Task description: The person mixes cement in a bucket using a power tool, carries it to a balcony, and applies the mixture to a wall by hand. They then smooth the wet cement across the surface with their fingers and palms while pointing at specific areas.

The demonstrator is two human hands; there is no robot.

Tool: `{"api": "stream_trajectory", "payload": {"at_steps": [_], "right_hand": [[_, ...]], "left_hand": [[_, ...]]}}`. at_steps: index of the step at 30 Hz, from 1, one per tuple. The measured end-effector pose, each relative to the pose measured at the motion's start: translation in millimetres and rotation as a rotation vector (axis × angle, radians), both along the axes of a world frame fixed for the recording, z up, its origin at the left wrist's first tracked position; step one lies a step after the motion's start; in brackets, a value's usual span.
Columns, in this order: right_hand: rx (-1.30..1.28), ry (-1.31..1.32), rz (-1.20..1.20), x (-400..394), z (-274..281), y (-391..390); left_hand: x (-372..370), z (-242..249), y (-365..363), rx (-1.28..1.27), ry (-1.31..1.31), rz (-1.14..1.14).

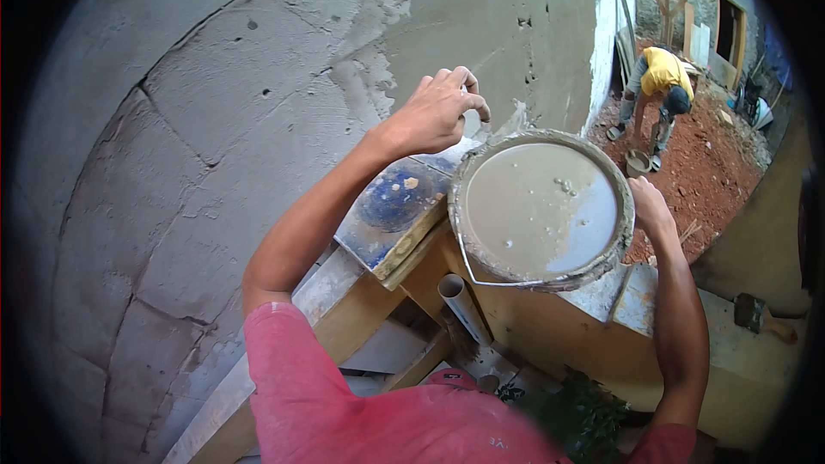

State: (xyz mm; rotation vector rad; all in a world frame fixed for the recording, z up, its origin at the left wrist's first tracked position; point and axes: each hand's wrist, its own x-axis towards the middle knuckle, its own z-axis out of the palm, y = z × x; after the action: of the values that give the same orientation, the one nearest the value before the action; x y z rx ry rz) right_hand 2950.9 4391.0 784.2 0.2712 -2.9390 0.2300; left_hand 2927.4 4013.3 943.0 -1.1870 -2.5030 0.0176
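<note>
A round bucket (541, 206) full of wet grey-brown slurry stands at the centre right, its rim crusted and its thin wire handle hanging down on the near side. Just left of and above the rim is my left hand (443, 109), raised with fingers bent and apart, nothing visible between them. My right hand (650, 206) is at the bucket's right edge; its fingers are mostly hidden, so its hold cannot be made out. Under the left hand's wrist lies a blue-stained board (397, 206) with dried mortar on it.
Partly plastered wall (258, 103) fills the left and top. A brush (756, 316) lies on the ledge at right. Another person in a yellow top (662, 73) bends over red soil (709, 180) below. A pipe (464, 305) and a plant (593, 408) are underneath.
</note>
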Motion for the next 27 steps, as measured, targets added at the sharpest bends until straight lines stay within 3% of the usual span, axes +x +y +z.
{"api": "stream_trajectory", "payload": {"at_steps": [3, 5, 7, 14, 27], "right_hand": [[-0.023, 0.016, 0.008, -7, -8, 5], [0.001, -0.002, 0.030, -5, -4, 3], [0.004, -0.016, 0.027, -5, -4, 4], [-0.056, 0.012, 0.017, -5, -8, 5], [-0.068, 0.052, 0.013, -8, -14, 10]], "left_hand": [[8, 9, -21, 0.163, 0.100, 0.283], [13, 20, -35, 0.105, 0.268, 0.409], [22, 32, -41, 0.068, 0.229, 0.851], [-1, 42, -69, -0.089, 0.378, 1.003], [-36, 39, -91, -0.145, 0.431, 1.075]]}}
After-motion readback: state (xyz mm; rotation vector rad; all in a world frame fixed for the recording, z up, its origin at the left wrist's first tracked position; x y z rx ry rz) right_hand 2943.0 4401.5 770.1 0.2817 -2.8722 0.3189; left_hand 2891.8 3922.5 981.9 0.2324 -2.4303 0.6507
